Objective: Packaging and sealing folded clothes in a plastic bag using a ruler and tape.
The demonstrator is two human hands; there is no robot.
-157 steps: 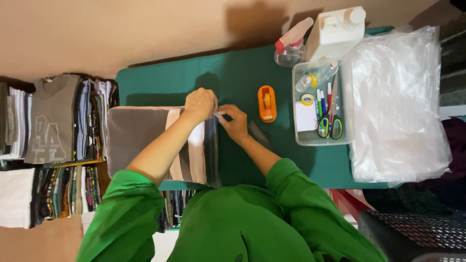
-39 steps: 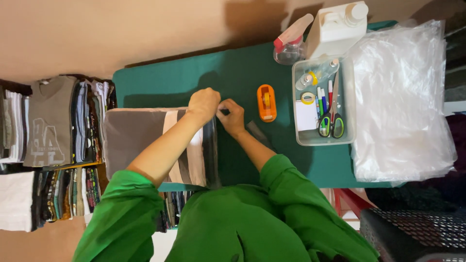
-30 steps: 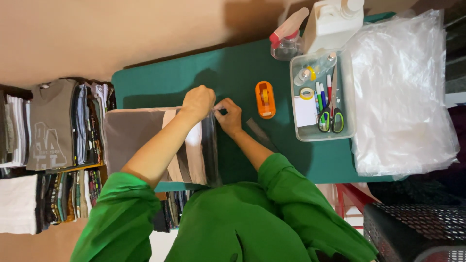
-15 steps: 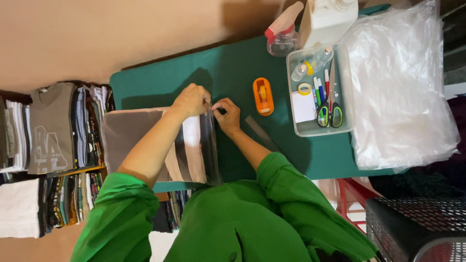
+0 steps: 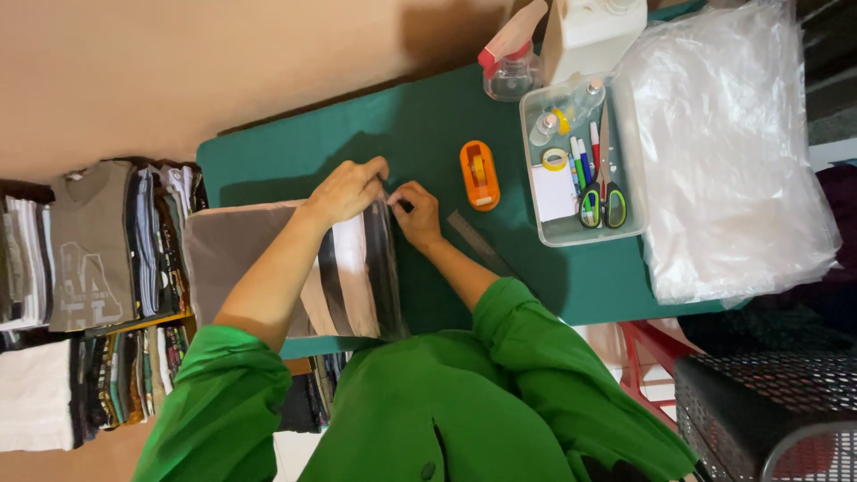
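A folded taupe garment with white and dark stripes (image 5: 268, 268) lies in a clear plastic bag (image 5: 386, 277) on the green table (image 5: 420, 125). My left hand (image 5: 348, 189) rests on the bag's far right corner, fingers pinching its edge. My right hand (image 5: 418, 212) is just beside it, thumb and fingers pinched on the same bag edge. The two hands nearly touch at the corner. Both arms wear green sleeves.
An orange tape dispenser (image 5: 479, 174) and a grey ruler (image 5: 478, 243) lie right of the hands. A clear tray (image 5: 625, 234) holds scissors, markers and tape. A spray bottle (image 5: 509, 67), white jug (image 5: 589, 31), plastic bag stack (image 5: 732, 152), folded shirts (image 5: 89, 259) and mesh basket (image 5: 768, 411) surround.
Both hands stayed at the bag's corner; my left hand shifted slightly toward the far edge and its fingers now pinch. The view drifted a little.
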